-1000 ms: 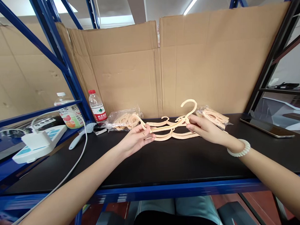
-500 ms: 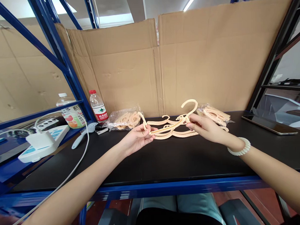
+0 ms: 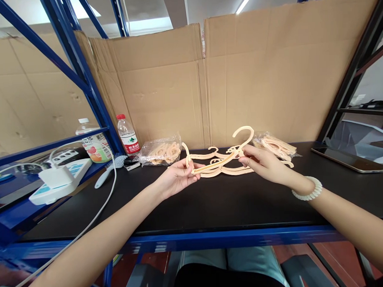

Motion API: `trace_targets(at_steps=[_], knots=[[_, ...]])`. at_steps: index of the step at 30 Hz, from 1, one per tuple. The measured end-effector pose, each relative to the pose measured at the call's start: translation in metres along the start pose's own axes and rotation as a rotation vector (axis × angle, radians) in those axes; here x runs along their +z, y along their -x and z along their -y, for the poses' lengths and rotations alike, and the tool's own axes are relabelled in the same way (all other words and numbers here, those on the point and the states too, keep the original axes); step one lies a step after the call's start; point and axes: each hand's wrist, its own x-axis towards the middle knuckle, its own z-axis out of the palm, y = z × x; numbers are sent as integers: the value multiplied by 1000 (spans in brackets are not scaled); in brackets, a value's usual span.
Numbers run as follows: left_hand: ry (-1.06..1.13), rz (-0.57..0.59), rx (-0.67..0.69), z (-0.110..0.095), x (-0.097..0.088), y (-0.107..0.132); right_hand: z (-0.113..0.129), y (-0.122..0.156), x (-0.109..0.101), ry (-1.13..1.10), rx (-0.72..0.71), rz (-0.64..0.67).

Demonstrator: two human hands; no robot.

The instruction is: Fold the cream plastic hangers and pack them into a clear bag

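A beige plastic clothes hanger (image 3: 217,162) is held up between my two hands, just above the black tabletop. My left hand (image 3: 176,177) pinches its left end between thumb and fingers. A curved beige hook-like piece (image 3: 186,150) rises at the same fingers; whether it belongs to this hanger I cannot tell. With thumb and fingertips my right hand (image 3: 258,160) grips the hanger near the base of its large hook. Behind and below it, several similar hangers (image 3: 234,171) lie on the table, partly hidden by my hands.
Clear plastic bags of beige parts lie at the back, one left (image 3: 160,152) and one right (image 3: 275,144). Further left are a red-capped bottle (image 3: 128,137), a hairbrush (image 3: 109,171) and a power strip (image 3: 64,181) with a trailing white cable. A phone (image 3: 347,159) rests at right.
The whole view has shifted slightly, so things appear a little further right. Both hands keep the same hold on the hanger.
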Motion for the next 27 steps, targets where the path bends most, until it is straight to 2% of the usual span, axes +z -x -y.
trace_targets(at_steps=[4, 8, 20, 27], knots=[[7, -6, -2, 0, 1, 0, -1, 0, 3, 8, -15, -1], [-4, -2, 60, 3, 0, -2, 1, 0, 3, 19, -22, -17], [-26, -95, 192, 13, -1, -6, 5, 1, 9, 22, -27, -33], [-20, -197, 225, 16, -3, -8, 13, 1, 13, 31, -27, -82]])
